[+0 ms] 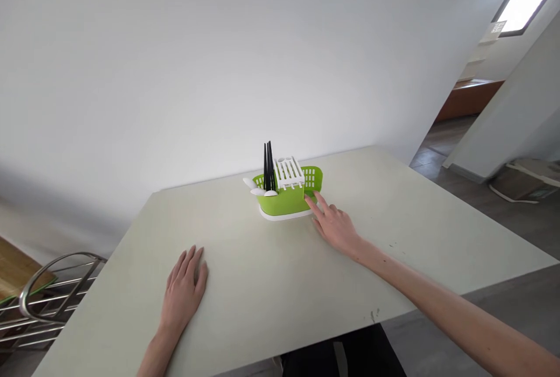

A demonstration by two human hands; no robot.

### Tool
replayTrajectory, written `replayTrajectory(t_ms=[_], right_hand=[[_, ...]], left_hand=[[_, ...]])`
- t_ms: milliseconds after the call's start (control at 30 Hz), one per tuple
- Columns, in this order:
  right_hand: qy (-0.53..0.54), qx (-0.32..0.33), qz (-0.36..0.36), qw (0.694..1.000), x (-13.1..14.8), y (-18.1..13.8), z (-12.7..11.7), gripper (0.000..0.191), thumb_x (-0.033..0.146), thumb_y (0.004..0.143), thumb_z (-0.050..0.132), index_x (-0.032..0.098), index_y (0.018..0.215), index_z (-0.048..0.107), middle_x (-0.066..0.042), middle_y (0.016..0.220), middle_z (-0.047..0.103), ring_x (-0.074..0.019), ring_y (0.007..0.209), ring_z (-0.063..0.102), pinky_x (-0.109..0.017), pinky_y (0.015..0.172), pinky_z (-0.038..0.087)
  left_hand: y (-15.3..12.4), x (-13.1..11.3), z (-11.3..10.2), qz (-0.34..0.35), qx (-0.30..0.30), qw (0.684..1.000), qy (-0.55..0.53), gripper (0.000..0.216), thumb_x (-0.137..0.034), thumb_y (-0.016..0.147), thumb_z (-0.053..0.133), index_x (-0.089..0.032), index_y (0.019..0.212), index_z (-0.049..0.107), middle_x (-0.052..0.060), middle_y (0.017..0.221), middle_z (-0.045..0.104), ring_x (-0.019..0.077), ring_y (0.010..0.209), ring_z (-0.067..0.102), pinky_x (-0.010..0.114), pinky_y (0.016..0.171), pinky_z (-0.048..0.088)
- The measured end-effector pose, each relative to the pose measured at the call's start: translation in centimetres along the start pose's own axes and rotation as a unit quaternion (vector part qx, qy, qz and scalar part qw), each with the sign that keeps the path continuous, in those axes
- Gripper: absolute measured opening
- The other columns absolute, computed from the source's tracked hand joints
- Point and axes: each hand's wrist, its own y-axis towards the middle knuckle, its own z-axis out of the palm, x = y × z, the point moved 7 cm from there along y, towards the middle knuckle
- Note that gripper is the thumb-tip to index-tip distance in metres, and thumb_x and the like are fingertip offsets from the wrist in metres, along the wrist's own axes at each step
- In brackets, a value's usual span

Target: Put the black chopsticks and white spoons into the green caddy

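A green plastic cutlery holder [284, 202] on a white base stands near the far middle of the pale table [262, 283]. Black utensils [268, 167] stand upright in it, white spoons [258, 189] lean out at its left, and a white slotted insert [289, 171] sits on top. My right hand [335, 224] reaches forward with fingers stretched, fingertips touching the holder's right front side. It holds nothing. My left hand [184, 286] lies flat and open on the table, nearer to me and well left of the holder.
A white wall rises behind the table. A metal wire rack [39, 295] stands at the lower left beside the table. A passage with a dark floor [481, 190] opens to the right, with a flat object [525, 181] on the ground.
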Motion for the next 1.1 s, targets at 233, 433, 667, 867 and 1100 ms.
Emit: replayTrajectory(t_ms=[233,433,667,867,1100], right_hand=[[0.016,-0.008,0.021,1.0,-2.1,0.7,0.5,0.065,0.029,0.106,0.035,0.031,0.17,0.023,-0.012,0.175,0.026,-0.0298,0.097,0.068,-0.04,0.073,0.06],[0.015,-0.013,0.033,0.999,-6.1,1.5,1.1,0.067,0.03,0.104,0.039,0.031,0.169,0.023,-0.013,0.174,0.028,-0.0326,0.101,0.068,-0.046,0.079,0.06],[-0.005,-0.001,0.051,0.999,-13.2,2.4,2.4,0.069,0.031,0.103,0.044,0.033,0.169,0.024,-0.014,0.174,0.029,-0.0332,0.104,0.069,-0.049,0.082,0.061],[0.001,0.017,0.07,0.997,-18.0,2.7,4.0,0.069,0.031,0.102,0.043,0.033,0.169,0.025,-0.013,0.175,0.026,-0.035,0.109,0.069,-0.053,0.084,0.061],[-0.006,0.054,0.101,0.993,-21.9,3.0,5.4,0.07,0.03,0.101,0.042,0.03,0.169,0.026,-0.011,0.177,0.02,-0.0371,0.116,0.067,-0.056,0.089,0.06]], left_hand=[[-0.1,0.6,0.0,0.003,-0.004,1.0,-0.005,0.061,-0.054,0.104,0.035,-0.02,0.152,0.056,0.011,0.162,0.051,0.0324,0.155,0.04,0.056,0.124,0.037],[0.0,0.4,-0.3,0.001,-0.009,1.0,-0.004,0.061,-0.055,0.104,0.035,-0.022,0.15,0.057,0.01,0.161,0.054,0.0324,0.154,0.042,0.055,0.124,0.038],[0.0,-0.3,-0.6,-0.003,-0.001,1.0,0.003,0.063,-0.056,0.104,0.035,-0.021,0.152,0.056,0.009,0.162,0.052,0.0319,0.155,0.041,0.055,0.123,0.039],[-0.1,0.2,-0.4,-0.014,0.002,1.0,0.01,0.065,-0.056,0.103,0.033,-0.02,0.152,0.056,0.008,0.163,0.051,0.0319,0.155,0.041,0.055,0.122,0.041],[-0.2,0.5,-0.5,-0.018,0.003,1.0,-0.003,0.065,-0.056,0.103,0.034,-0.02,0.152,0.057,0.009,0.163,0.051,0.0322,0.155,0.041,0.054,0.123,0.04]])
